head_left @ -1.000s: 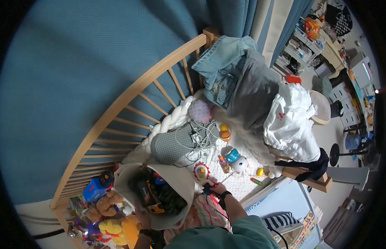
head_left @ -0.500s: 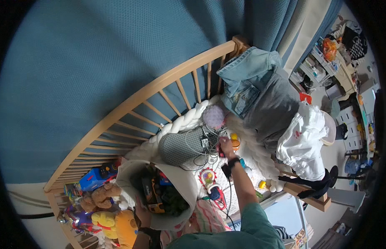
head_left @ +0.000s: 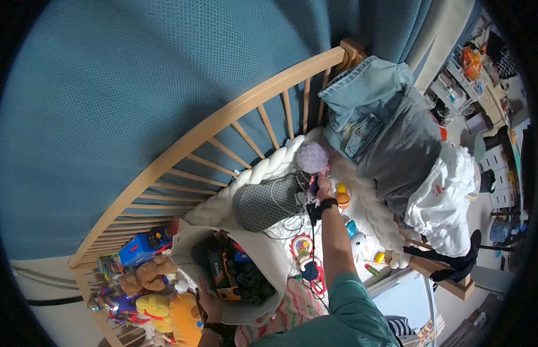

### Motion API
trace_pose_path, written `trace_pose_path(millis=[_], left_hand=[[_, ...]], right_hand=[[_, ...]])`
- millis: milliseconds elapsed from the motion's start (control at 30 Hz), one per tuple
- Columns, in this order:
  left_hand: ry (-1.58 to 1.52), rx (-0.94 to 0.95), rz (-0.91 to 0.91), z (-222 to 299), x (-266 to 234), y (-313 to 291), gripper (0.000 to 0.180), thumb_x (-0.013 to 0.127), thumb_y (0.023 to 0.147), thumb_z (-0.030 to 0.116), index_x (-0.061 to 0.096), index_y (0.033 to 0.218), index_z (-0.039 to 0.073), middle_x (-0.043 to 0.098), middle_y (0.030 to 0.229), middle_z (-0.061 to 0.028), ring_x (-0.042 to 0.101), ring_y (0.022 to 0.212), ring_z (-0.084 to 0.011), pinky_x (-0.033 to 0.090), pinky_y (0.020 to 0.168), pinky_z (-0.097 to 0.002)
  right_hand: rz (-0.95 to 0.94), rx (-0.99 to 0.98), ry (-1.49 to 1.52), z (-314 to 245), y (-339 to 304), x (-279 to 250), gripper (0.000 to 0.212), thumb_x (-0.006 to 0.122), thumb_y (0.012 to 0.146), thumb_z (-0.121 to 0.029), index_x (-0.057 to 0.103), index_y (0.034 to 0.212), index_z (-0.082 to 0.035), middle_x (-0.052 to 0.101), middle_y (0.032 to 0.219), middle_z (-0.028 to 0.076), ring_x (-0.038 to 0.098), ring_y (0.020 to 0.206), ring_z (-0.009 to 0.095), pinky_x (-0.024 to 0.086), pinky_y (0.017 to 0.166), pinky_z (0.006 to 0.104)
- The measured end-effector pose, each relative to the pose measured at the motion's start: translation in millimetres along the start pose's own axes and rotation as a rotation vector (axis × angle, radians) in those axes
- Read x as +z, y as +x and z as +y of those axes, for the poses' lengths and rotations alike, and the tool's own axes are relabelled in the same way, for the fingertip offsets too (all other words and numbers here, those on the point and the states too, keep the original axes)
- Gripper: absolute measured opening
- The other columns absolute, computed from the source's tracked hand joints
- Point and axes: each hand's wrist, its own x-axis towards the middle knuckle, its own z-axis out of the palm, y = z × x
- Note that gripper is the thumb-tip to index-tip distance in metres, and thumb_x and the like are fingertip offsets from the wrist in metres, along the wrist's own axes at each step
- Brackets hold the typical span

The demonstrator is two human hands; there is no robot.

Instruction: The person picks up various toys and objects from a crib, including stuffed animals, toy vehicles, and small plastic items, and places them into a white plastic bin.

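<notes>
My right hand (head_left: 325,188) reaches far into a wooden crib, its fingers closed round a small dark and pink thing I cannot make out. Next to it are a purple textured ball (head_left: 311,157), a tangle of pale and black cables (head_left: 292,215) and a grey mesh-covered cushion (head_left: 260,202). A black cable runs along my right forearm from the wrist. Against the near left side of a white storage bin (head_left: 263,248) my left hand (head_left: 210,305) is holding on, fingers partly hidden. The tilted bin holds a black and yellow toy (head_left: 225,272) and dark green pieces.
The crib rail (head_left: 222,121) curves along the far left, lined by a white braided bumper (head_left: 272,165). Jeans (head_left: 361,110), a grey garment (head_left: 402,153) and a white garment (head_left: 445,199) hang at the right. Plush toys (head_left: 185,318) crowd the lower left. A red-framed toy (head_left: 306,260) lies mid-crib.
My right hand has moved a little farther in, toward the purple ball, away from the orange and yellow toys. My left hand stays at the bin. The whole view has shifted slightly.
</notes>
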Motion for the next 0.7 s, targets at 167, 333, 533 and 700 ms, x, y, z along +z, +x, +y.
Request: trace_pose_path(millis=[167, 333, 533, 700], left_hand=[[0.025, 0.072, 0.098, -57, 17, 1, 0.074, 0.046, 0.066, -0.010, 0.034, 0.134, 0.015, 0.049, 0.118, -0.0232, 0.056, 0.084, -0.0340, 0.045, 0.065, -0.0353], [0.060, 0.224, 0.127, -1, 2, 1, 0.073, 0.047, 0.065, -0.009, 0.035, 0.133, 0.015, 0.050, 0.115, -0.0237, 0.055, 0.087, -0.0400, 0.045, 0.068, -0.0404], [-0.092, 0.056, 0.113, -113, 33, 7, 0.070, 0.046, 0.067, -0.007, 0.036, 0.132, 0.016, 0.052, 0.111, -0.0230, 0.056, 0.080, -0.0379, 0.046, 0.062, -0.0394], [0.022, 0.148, 0.090, 13, -6, -2, 0.073, 0.044, 0.067, -0.010, 0.034, 0.134, 0.017, 0.052, 0.112, -0.0215, 0.054, 0.071, -0.0339, 0.044, 0.059, -0.0358]], right_hand=[[-0.172, -0.167, -0.349, 9, -121, -2, 0.025, 0.047, 0.089, -0.029, 0.053, 0.085, -0.005, 0.055, 0.063, 0.005, 0.050, 0.044, 0.014, 0.040, 0.041, 0.0259], [-0.104, -0.234, -0.691, 26, -225, -67, 0.026, 0.054, 0.086, -0.024, 0.055, 0.093, 0.001, 0.058, 0.065, 0.007, 0.053, 0.047, 0.014, 0.043, 0.044, 0.0270], [0.152, -0.619, -1.351, -16, -232, -47, 0.024, 0.050, 0.086, -0.022, 0.051, 0.105, -0.006, 0.058, 0.067, 0.019, 0.058, 0.055, 0.033, 0.046, 0.050, 0.0419], [0.272, -0.570, -1.332, -23, -178, -52, 0.037, 0.053, 0.084, -0.017, 0.039, 0.117, -0.012, 0.059, 0.089, 0.019, 0.057, 0.070, 0.038, 0.045, 0.059, 0.0454]])
